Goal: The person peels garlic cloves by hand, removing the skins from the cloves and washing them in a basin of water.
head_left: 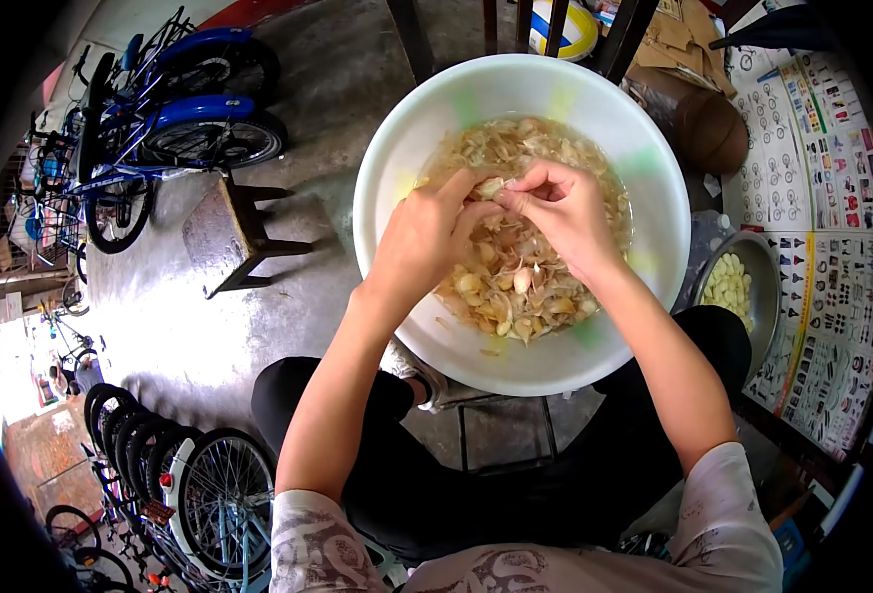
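Left hand [422, 232]: thumb and fingers closed on a pale garlic clove [490, 187], which seems held steady while the other hand works at it.
Right hand [567, 212]: thumb and forefinger pinched together at the clove's right end; whether they grip skin or flesh, I cannot tell.
Clove: above the water, over the far half of the white basin [389, 168]; a firm but light pinch should suit it, since wet garlic is likely slippery.
Loose skins [555, 311]: soaking in the basin with other cloves; working low over them should let scraps drop inside the rim.
Peeling: catching a lifted edge of skin with the nail and drawing it along the clove should bruise less than squeezing.
Metal bowl [772, 296]: right of the basin, beside the right knee, with pale, bare-looking cloves [726, 287] inside, best kept free of skins.
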`<state>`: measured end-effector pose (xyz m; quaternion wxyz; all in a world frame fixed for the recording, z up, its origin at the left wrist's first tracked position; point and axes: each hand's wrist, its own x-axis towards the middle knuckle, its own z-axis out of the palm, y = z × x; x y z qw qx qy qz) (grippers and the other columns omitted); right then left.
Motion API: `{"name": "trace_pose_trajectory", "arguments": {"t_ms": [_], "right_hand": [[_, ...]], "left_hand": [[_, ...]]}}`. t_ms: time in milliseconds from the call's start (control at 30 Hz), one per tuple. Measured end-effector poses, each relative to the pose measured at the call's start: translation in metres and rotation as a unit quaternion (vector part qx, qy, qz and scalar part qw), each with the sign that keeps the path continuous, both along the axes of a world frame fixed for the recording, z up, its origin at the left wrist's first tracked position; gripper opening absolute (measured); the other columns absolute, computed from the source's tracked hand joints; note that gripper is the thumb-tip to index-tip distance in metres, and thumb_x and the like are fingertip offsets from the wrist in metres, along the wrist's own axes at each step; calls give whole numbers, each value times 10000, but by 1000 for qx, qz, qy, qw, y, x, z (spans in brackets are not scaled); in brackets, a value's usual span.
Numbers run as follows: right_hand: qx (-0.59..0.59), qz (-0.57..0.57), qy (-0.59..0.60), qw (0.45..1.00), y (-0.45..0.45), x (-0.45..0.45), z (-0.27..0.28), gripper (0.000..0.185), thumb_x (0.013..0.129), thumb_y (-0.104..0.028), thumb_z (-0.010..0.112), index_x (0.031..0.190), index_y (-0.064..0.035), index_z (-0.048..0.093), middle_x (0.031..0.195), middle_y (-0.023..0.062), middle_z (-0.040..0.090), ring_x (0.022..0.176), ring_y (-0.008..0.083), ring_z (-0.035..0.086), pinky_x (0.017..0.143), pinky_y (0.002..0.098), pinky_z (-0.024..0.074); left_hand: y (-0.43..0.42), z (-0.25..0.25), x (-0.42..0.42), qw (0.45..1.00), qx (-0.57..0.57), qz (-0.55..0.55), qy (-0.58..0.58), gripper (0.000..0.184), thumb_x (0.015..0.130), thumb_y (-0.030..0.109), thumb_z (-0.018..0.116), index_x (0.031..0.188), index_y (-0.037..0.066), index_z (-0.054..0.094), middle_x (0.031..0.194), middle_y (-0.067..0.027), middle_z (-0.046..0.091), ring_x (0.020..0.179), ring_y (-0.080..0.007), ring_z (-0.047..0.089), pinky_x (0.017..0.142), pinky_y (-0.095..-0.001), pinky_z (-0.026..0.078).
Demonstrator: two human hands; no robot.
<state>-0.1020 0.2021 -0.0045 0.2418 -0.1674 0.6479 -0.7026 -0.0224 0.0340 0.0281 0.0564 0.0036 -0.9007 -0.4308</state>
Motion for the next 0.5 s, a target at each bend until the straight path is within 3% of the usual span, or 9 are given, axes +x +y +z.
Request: {"name": "trace_pose_trajectory", "arguments": {"t_ms": [133, 200, 233, 300, 333, 367, 400, 433, 500], "right_hand": [[-21, 24, -31, 999, -1, 1, 12, 47, 896, 16, 673, 938, 28, 655, 909, 70, 700, 825, 93, 662, 739, 223, 539], [-26, 24, -47, 998, 0, 0, 14, 47, 902, 19, 661, 948, 25, 654, 927, 70, 699, 834, 95, 662, 748, 221, 536], [-43, 27, -43, 998, 0, -2, 14, 67, 899, 22, 659, 965, 20, 653, 950, 64, 697, 857, 93, 658, 765, 224, 533], [-59, 29, -38, 997, 1, -6, 14, 88, 895, 26, 657, 983, 15, 652, 973, 58, 696, 880, 92, 654, 783, 226, 531], [-11, 26, 2, 1000, 2, -9, 16, 100, 877, 21, 668, 975, 6, 663, 990, 55, 701, 887, 118, 664, 801, 251, 537], [37, 22, 42, 998, 3, -11, 17, 112, 859, 17, 678, 968, -4, 674, 1007, 51, 707, 895, 145, 673, 820, 276, 543], [37, 22, 43, 998, 8, -12, 13, 112, 859, 17, 678, 968, -4, 674, 1007, 51, 707, 895, 145, 673, 820, 276, 543], [181, 35, 310, 933, 14, -14, 6, 106, 841, -7, 690, 947, -12, 688, 1032, 48, 710, 900, 186, 682, 839, 298, 545], [308, 44, 547, 777, 18, -15, -1, 102, 824, -31, 702, 926, -19, 703, 1058, 44, 713, 905, 227, 691, 859, 321, 548]], "left_hand": [[-3, -3, 0, 997, 74, 16, -9, 309, 903, 179, 674, 1151, -1, 630, 867, -234, 689, 779, -330, 687, 696, -392, 511], [-3, -5, 0, 986, 152, 40, -59, 236, 991, 143, 574, 1161, -15, 619, 881, -51, 645, 742, -125, 590, 638, -258, 472], [-4, -4, -1, 986, 152, 39, -59, 236, 991, 143, 574, 1161, -15, 619, 881, -51, 645, 742, -125, 590, 638, -258, 472], [-7, 4, -4, 917, 361, 74, -155, 301, 1047, 229, 480, 1193, -3, 604, 858, 8, 547, 698, -61, 457, 593, -204, 379], [-6, 9, -5, 885, 425, 92, -167, 370, 1066, 280, 415, 1242, -7, 569, 811, 16, 497, 661, -50, 376, 573, -192, 307], [-8, 9, -5, 885, 425, 91, -167, 370, 1066, 280, 415, 1242, -7, 569, 811, 16, 497, 661, -50, 376, 573, -192, 307], [-12, 9, -6, 847, 492, 95, -177, 377, 1067, 283, 408, 1258, -5, 559, 815, 17, 489, 664, -52, 377, 570, -193, 309], [-15, 9, -6, 803, 557, 99, -186, 384, 1068, 285, 401, 1275, -3, 549, 819, 18, 482, 667, -54, 378, 568, -194, 311], [-17, 6, -6, 793, 569, 99, -195, 395, 1069, 295, 401, 1293, 1, 539, 819, 25, 468, 667, -54, 375, 561, -188, 305]]}}
